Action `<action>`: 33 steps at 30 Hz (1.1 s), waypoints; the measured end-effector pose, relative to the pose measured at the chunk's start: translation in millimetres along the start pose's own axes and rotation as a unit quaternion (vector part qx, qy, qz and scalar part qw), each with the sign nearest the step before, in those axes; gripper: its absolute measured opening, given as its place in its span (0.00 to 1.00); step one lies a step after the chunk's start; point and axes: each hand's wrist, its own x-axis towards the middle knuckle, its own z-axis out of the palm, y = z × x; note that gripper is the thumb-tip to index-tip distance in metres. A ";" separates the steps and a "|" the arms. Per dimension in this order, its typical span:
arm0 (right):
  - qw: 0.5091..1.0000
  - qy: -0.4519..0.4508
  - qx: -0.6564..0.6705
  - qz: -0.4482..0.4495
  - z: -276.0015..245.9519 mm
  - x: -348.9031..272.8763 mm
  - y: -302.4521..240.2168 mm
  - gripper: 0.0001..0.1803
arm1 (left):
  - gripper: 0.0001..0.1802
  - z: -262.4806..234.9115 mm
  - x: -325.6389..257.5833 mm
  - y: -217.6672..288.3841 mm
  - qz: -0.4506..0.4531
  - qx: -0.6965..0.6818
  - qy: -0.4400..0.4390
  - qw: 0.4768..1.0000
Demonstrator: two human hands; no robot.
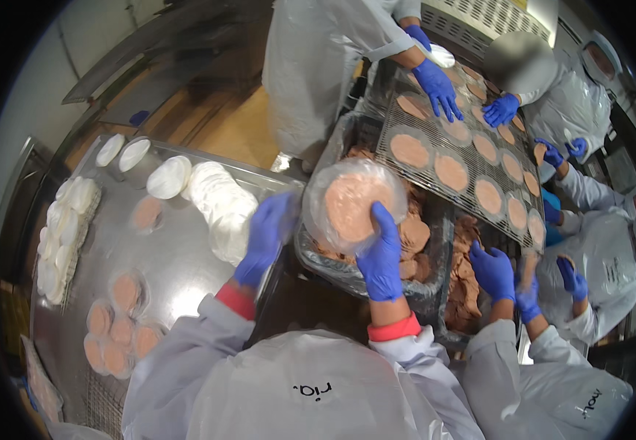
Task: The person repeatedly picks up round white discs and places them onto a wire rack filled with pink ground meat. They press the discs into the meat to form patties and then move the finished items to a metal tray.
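While right hand (381,257) cups a film-backed patty (351,205) at frame centre w/ fingers spread underneath for support, left hand (265,236), blurred, is beside it, grip unclear.

A round pink patty in a clear plastic wrap (352,205) is held over the bin. More wrapped patties (118,326) lie clustered on the counter (178,271), lower left. Stacked white round sheets (219,202) lie beyond them.
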 end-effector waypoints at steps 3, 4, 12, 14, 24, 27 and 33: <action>0.970 0.030 -0.221 -0.101 -31.6 21.9 19.9 0.28 | 0.26 63.2 20.3 -35.8 -0.122 -0.182 -0.096 0.971; 0.966 0.069 -0.224 -0.110 -54.4 30.8 23.6 0.27 | 0.33 78.6 27.8 -50.3 -0.140 -0.218 -0.086 0.962; 0.969 0.229 0.049 -0.075 -113.1 77.8 -95.0 0.24 | 0.33 148.2 109.5 -81.2 -0.266 -0.319 -0.209 0.885; 0.968 0.202 0.120 -0.092 -113.0 86.4 -105.3 0.22 | 0.30 155.4 117.4 -85.0 -0.262 -0.302 -0.233 0.887; 0.993 0.027 0.000 -0.118 -3.8 25.8 -51.1 0.23 | 0.23 79.2 29.8 -6.9 -0.142 -0.185 -0.137 0.963; 0.997 0.009 -0.002 0.079 -11.4 24.3 19.1 0.25 | 0.21 3.8 -14.0 8.6 -0.072 -0.183 0.031 0.980; 0.878 -0.121 -0.090 0.455 1.8 -44.1 154.8 0.23 | 0.12 -226.0 -140.2 46.3 0.205 -0.386 0.209 0.875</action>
